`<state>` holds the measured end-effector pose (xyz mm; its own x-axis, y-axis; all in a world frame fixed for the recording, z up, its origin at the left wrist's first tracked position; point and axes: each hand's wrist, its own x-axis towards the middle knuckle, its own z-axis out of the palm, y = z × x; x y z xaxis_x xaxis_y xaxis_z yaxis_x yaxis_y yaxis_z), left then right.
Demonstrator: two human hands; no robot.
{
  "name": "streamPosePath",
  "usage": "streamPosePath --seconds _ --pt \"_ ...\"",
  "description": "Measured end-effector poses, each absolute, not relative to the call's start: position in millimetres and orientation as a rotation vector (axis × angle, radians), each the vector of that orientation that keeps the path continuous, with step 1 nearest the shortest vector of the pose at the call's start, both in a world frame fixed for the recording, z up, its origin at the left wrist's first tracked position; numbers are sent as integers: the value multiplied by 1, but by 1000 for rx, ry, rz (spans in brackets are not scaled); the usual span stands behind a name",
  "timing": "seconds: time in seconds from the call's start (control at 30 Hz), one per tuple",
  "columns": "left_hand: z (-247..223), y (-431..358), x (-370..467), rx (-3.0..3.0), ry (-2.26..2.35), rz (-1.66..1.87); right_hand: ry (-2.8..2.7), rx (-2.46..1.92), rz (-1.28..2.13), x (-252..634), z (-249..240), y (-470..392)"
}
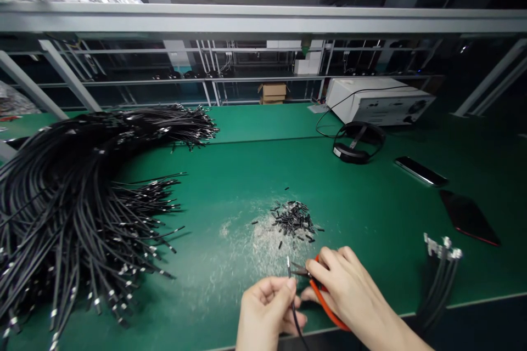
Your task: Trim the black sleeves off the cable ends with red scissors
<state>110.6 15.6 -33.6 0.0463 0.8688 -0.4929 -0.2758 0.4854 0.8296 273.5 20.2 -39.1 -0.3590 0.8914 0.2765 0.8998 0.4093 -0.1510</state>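
At the near edge of the green table, my left hand (269, 310) pinches a black cable (295, 315) close to its end. The cable's tip points up and shows a pale, silvery section. My right hand (340, 282) is wrapped round orange-handled scissors (329, 307). Their dark blades (300, 270) lie right beside the cable tip; I cannot tell whether they touch it. Just beyond the hands, a heap of short black cut pieces (294, 219) rests on scattered whitish strands (263, 238).
A big bundle of black cables (82, 175) fills the left side. A smaller cable bunch (442, 269) hangs over the near edge at right. Farther right are a phone (420, 171), a dark flat object (469, 216), a black headset (358, 142) and a white box-shaped device (376, 101).
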Motion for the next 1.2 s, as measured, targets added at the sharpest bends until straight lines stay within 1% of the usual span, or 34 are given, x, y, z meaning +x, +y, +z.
streamPosePath --seconds 0.57,0.87,0.97,1.03,1.1,1.2 --pt "-36 20 111 644 1290 979 -2535 -1352 -228 282 -33 36" --pt "-39 26 116 626 1282 995 -2543 -1455 -94 282 -32 43" --pt "-40 29 118 608 1269 979 -2459 -1504 107 285 -32 48" --pt "-40 31 118 591 1243 995 -2248 -1543 355 285 -31 51" --pt "-41 32 117 597 1221 1008 -1929 -1530 717 280 -28 52" --pt "-42 31 115 671 1216 1013 -1454 -1378 1318 264 -25 49"
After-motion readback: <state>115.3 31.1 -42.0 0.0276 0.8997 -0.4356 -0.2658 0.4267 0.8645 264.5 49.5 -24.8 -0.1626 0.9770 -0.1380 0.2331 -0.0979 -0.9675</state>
